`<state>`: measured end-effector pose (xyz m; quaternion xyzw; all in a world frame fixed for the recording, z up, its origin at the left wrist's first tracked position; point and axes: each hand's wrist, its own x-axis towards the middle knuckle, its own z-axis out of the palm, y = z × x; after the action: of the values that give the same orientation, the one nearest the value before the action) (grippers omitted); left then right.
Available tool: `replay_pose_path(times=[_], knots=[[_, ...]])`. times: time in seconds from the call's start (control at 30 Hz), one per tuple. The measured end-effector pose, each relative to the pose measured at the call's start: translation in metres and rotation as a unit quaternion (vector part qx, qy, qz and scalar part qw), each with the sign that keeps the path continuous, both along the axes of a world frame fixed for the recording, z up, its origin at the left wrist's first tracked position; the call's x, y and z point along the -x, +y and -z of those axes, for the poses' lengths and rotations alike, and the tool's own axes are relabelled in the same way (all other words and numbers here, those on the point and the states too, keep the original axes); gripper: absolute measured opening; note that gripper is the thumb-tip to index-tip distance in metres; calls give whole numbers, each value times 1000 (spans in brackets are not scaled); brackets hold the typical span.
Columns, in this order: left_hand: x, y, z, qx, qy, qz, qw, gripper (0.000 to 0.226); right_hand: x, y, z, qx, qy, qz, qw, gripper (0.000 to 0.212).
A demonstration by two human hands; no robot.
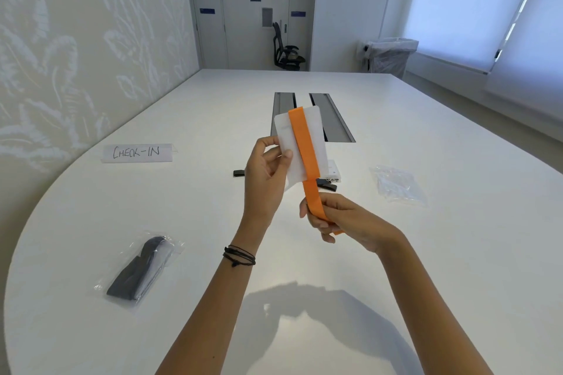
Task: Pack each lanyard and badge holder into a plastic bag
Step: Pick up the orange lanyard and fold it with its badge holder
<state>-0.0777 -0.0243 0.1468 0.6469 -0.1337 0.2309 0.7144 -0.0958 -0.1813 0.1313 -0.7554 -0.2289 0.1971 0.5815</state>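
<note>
Orange cloth lanyard (302,143) lies round the white plastic badge holder (285,134) mid-frame, left hand (265,179) pinching the holder, right hand (338,219) gripping the strap, not yet bagged; one black lanyard (137,271) sits in its clear plastic bag (170,248) lower left.

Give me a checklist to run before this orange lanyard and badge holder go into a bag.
1. The left hand pinches the white rectangular badge holder: ok.
2. The right hand grips the flat orange lanyard: ok.
3. Lanyard wound fully round the holder: not ok, tail loose.
4. A crumpled clear plastic bag lies on the white table: ok.
5. Bag mouth open: cannot tell.
</note>
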Motion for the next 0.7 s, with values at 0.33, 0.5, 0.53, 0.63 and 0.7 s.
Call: replay_pose_path(times=[0.33,0.5,0.53,0.63,0.7], knots=[[3,2,6,-233,-112,-61,964,19,5,-1,-20,-197,60,113,972,40],[3,1,10,-307,-112,-49,944,21,5,-1,-20,-252,97,158,950,32],[2,2,10,-313,-104,-41,943,20,6,-1,-18,-246,96,166,950,31],[0,4,11,-306,-70,6,949,17,8,-4,-14,-182,48,201,961,25],[1,6,10,-293,-42,41,954,17,10,-4,-12,-106,-19,234,966,21]])
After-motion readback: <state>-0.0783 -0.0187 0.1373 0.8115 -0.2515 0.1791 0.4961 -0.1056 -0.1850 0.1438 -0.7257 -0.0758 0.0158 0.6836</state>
